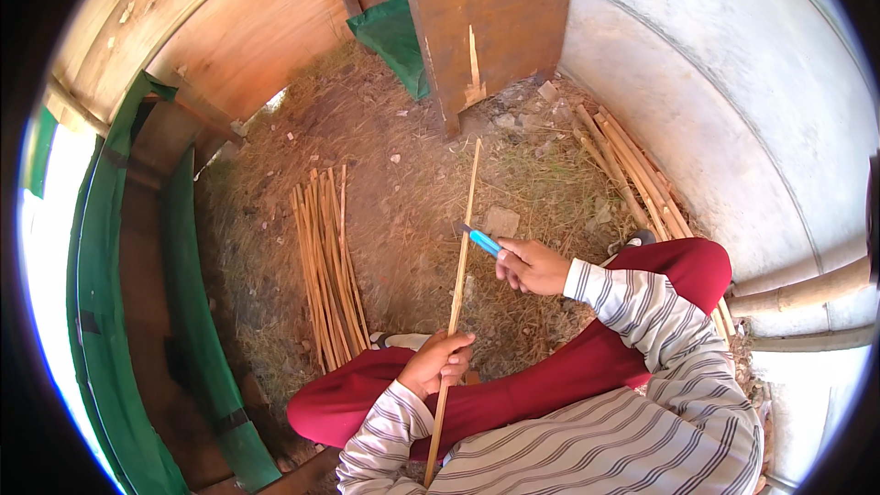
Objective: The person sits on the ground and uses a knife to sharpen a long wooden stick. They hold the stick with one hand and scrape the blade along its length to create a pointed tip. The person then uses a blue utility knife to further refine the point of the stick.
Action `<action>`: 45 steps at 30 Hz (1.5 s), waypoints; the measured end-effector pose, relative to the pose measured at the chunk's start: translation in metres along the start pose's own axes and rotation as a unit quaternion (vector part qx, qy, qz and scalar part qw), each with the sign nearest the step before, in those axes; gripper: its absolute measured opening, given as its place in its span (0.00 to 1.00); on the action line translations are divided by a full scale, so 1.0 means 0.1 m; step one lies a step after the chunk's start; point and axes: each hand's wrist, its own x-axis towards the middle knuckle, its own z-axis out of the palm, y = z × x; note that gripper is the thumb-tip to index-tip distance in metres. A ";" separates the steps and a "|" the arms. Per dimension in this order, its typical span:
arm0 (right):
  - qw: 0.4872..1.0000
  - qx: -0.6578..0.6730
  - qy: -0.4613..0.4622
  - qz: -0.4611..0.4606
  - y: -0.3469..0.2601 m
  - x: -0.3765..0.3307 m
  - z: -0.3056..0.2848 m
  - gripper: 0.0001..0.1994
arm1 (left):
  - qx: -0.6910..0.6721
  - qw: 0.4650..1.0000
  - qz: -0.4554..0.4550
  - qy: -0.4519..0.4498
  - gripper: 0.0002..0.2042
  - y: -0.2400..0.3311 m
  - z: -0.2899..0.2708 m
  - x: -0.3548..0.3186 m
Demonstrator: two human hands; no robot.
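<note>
Strip of pale wood (457, 301) slants upward in front of a seated person (596, 445) in red trousers (678, 270), the left hand (438, 364) wrapped around its lower part — the right hand (533, 266) grips a blue-handled knife (484, 241), blade at the strip's upper half, though whether they touch is unclear. On the dirt floor (403, 211), thin sticks (325, 275) lie bundled to the left — longer poles (632, 165) lie to the right, near a pale wall (715, 110)

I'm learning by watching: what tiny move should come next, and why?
Perhaps draw the blue-handled knife along the stick to shave it: the right hand holds the knife with its blade over the stick, and the left hand grips the stick nearer the body.
</note>
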 end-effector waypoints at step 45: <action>0.932 -0.353 0.050 -0.067 -0.18 -0.13 0.49 0.23 | 0.018 0.997 0.068 0.039 0.12 0.01 0.03 0.08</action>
